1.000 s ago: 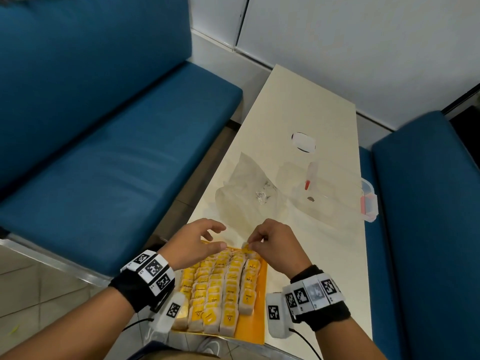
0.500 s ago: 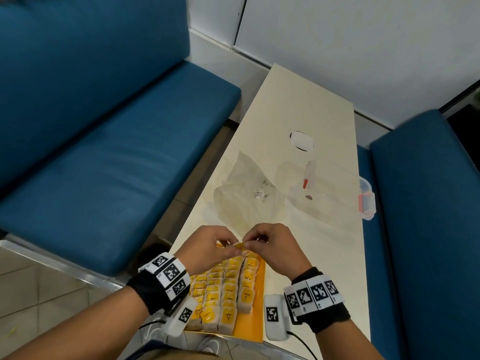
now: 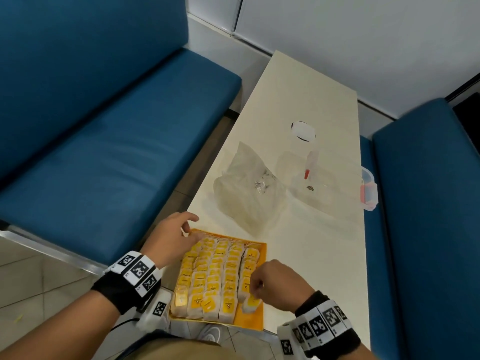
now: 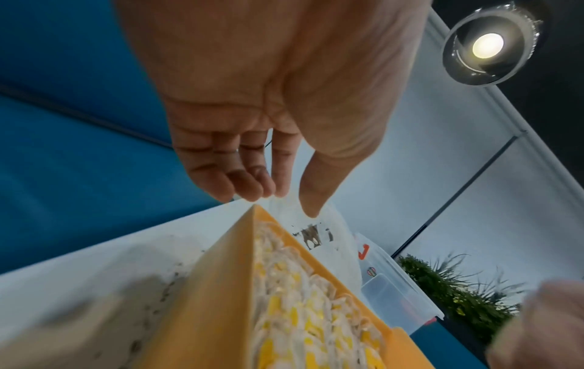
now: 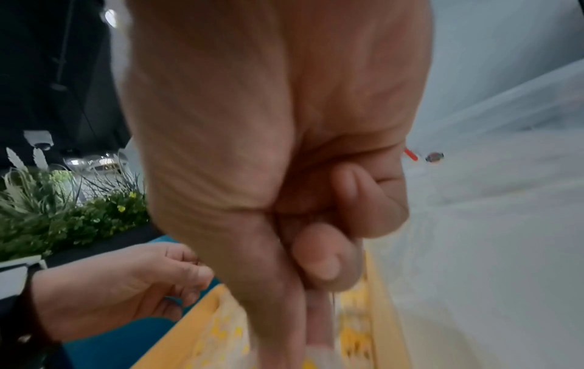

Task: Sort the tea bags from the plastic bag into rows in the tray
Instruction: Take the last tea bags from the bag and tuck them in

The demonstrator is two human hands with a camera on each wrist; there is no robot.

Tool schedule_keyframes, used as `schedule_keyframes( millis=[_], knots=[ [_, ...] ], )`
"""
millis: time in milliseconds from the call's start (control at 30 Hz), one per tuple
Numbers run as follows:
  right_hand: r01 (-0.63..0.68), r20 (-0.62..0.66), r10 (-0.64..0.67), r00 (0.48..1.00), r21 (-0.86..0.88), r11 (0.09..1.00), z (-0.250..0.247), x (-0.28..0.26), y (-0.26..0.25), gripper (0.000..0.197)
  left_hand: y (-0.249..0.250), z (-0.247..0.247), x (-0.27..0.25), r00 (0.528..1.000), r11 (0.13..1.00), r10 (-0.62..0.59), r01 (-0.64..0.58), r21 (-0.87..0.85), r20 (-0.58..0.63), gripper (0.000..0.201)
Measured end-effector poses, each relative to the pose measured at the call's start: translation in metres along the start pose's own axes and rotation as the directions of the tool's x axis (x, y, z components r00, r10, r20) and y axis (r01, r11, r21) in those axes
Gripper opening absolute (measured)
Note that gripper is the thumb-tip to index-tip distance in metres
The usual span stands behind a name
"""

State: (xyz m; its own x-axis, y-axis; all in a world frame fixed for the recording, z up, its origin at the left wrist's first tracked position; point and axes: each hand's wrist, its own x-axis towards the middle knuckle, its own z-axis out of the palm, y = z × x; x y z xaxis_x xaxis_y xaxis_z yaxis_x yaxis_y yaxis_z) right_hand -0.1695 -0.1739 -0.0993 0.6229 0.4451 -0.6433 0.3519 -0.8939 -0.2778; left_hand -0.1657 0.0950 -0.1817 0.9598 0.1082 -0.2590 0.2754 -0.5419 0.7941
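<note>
Down at the lower centre of the head view sits the shallow orange rectangular tray point(image 3: 259, 281), and it is nearly full: four tight rows of white paper tea bags with yellow tags point(image 3: 213, 276) run from its far edge to its near edge, with a fifth row along the right side reaching almost as far. At that row's near end the right hand point(image 3: 275, 284) is curled tight, fingertips pinched on a single tea bag point(image 3: 250, 304) that lies a little askew, apart from its neighbours, over the bare orange strip. Up and left of it, the left hand point(image 3: 172, 239) hovers by the tray's far left corner, fingers loose and apart, holding nothing; the left wrist view shows that clearly. Above the tray in the frame, the crumpled clear plastic bag point(image 3: 249, 196) lies slack on the cream surface point(image 3: 311, 242), and I cannot make out a tea bag inside it, though the film is too hazy to be sure. My read: this is very close to the finish, with this last bag to be squared into its row.
</note>
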Motion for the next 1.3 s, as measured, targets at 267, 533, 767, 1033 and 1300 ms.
schedule_keyframes(
  millis=[267, 533, 767, 1033, 1300],
  knots=[
    [-0.07, 0.128, 0.069, 0.989, 0.004, 0.998, 0.028, 0.021, 0.006, 0.012, -0.019, 0.007, -0.01, 0.993, 0.997, -0.079, 0.078, 0.016, 0.089, 0.05],
    [-0.179, -0.177, 0.161, 0.971, -0.091, 0.98, 0.058, 0.032, 0.014, 0.026, -0.018, 0.005, -0.012, 0.988, 0.994, -0.105, 0.107, -0.018, 0.112, 0.051],
    [-0.134, -0.481, 0.165, 0.861, 0.097, 0.986, 0.064, 0.015, 0.017, 0.029, -0.025, -0.007, -0.025, 0.968, 0.979, -0.159, 0.179, -0.095, 0.192, 0.054],
    [-0.174, -0.47, 0.467, 0.749, 0.541, 0.823, 0.078, 0.006, 0.031, 0.039, -0.017, -0.005, -0.038, 0.939, 0.965, -0.156, 0.212, -0.158, 0.308, 0.051],
    [-0.264, -0.44, 0.632, 0.638, 0.646, 0.716, 0.075, -0.021, 0.084, 0.033, 0.031, 0.05, -0.006, 0.919, 0.987, -0.073, 0.123, -0.107, 0.388, 0.051]
  ],
)
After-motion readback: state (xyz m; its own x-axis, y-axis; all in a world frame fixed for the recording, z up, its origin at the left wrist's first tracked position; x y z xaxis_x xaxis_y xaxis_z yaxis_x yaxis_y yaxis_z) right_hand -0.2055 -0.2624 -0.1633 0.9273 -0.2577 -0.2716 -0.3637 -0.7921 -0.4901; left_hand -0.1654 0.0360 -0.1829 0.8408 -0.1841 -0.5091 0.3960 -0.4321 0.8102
